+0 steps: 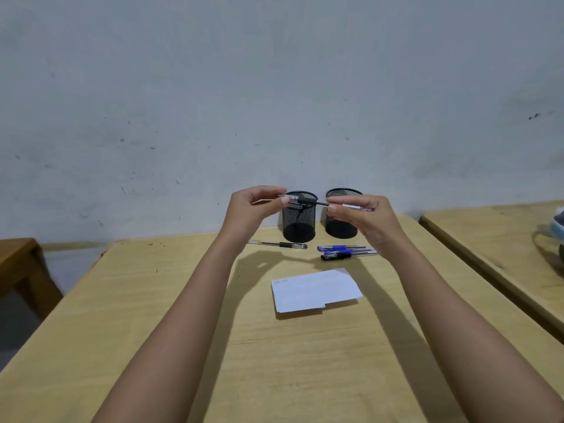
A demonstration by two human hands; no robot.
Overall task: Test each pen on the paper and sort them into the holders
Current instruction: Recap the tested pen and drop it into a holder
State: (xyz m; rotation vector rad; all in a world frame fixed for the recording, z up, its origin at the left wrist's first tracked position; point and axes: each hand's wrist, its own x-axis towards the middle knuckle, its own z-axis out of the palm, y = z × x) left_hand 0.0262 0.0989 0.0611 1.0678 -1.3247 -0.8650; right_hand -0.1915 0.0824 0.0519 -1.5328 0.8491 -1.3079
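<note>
Head view: both hands' fingers (282,199) pinch black pen (308,202); paper (316,290) scribble unreadable.

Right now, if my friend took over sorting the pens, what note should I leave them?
Left hand and right hand both hold one black pen raised level in front of the two mesh holders.
One black pen lies on the table in front of the left holder; a bunch of blue pens lies in front of the right one.
The paper lies nearer, with a small mark in its top left corner.
Done: possibly one test, judging by that mark.
Left: test the held pen, then the rest, and drop each in a holder. The left holder seems to have something dark inside; I cannot tell what.
</note>
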